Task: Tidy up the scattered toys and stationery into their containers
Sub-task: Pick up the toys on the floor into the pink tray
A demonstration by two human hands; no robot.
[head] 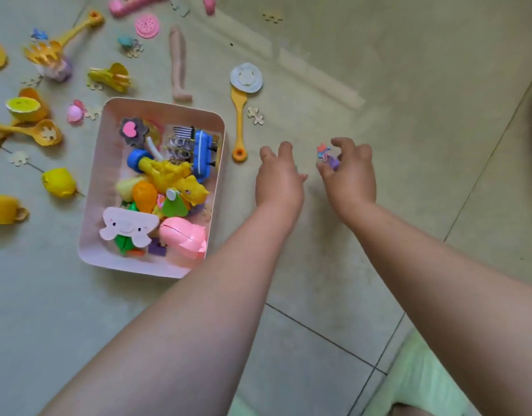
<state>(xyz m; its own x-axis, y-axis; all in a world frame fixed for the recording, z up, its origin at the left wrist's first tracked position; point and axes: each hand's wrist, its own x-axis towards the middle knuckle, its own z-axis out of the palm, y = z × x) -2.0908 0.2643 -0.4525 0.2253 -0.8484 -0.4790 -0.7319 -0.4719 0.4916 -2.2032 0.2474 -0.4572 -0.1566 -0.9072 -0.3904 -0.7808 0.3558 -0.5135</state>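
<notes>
The right hand [350, 172] pinches a small purple and red toy [329, 157] between thumb and fingertips, above the floor [408, 115]. The left hand [278, 178] hovers beside it, fingers spread and empty. Left of both hands sits one pink tray [93, 205], long axis running away from the person, packed with toys. One yellow spatula [239, 127] lies between tray and hands, handle pointing toward the person

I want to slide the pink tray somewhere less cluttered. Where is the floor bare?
Bare floor lies right of the yellow spatula and beyond both hands, and below the pink tray by the forearms. Left of and above the tray it is crowded: yellow scoops, lemon half, puzzle pieces.
</notes>
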